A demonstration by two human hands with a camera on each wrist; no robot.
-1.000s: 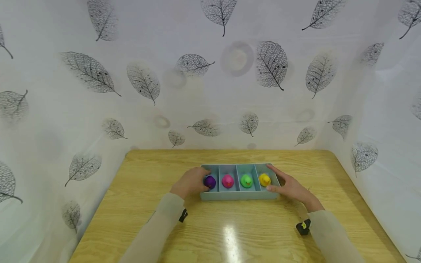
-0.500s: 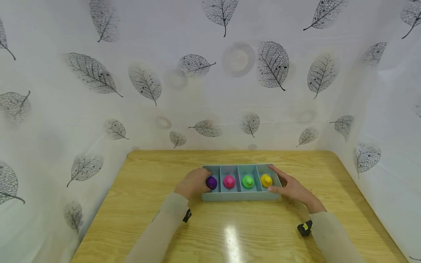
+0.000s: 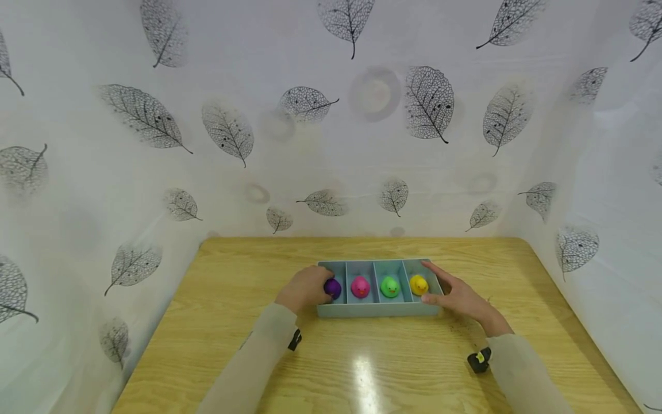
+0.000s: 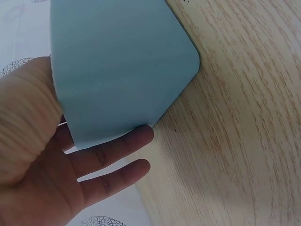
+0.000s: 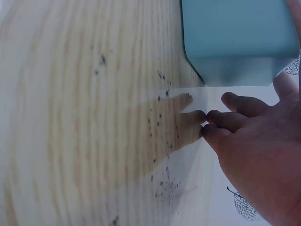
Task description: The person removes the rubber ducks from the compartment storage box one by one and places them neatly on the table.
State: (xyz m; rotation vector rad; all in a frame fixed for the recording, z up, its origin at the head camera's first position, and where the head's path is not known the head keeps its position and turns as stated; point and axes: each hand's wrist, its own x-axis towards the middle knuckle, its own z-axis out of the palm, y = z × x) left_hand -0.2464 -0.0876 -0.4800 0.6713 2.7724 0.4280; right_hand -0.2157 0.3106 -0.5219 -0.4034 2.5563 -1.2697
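A pale blue-green divided box (image 3: 377, 310) lies lengthwise across the table. Each of its compartments holds one toy duck: purple (image 3: 333, 288), pink (image 3: 360, 287), green (image 3: 389, 286) and yellow (image 3: 419, 284), from left to right. My left hand (image 3: 305, 288) reaches over the left end, thumb and forefinger pinching the purple duck and partly covering it. In the left wrist view, two other fingers (image 4: 110, 153) stay outside the box. My right hand (image 3: 460, 296) grips the right end, forefinger at the back rim and thumb near the front, beside the yellow duck.
The wooden table (image 3: 243, 253) extends around the box, and dark specks (image 5: 160, 115) lie on it near the right hand. A white leaf-print sheet (image 3: 331, 144) hangs at the back and both sides.
My left hand has shifted slightly right and drawn its thumb and forefinger closer round the purple duck. The right hand keeps its hold. The whole view has shifted a little.
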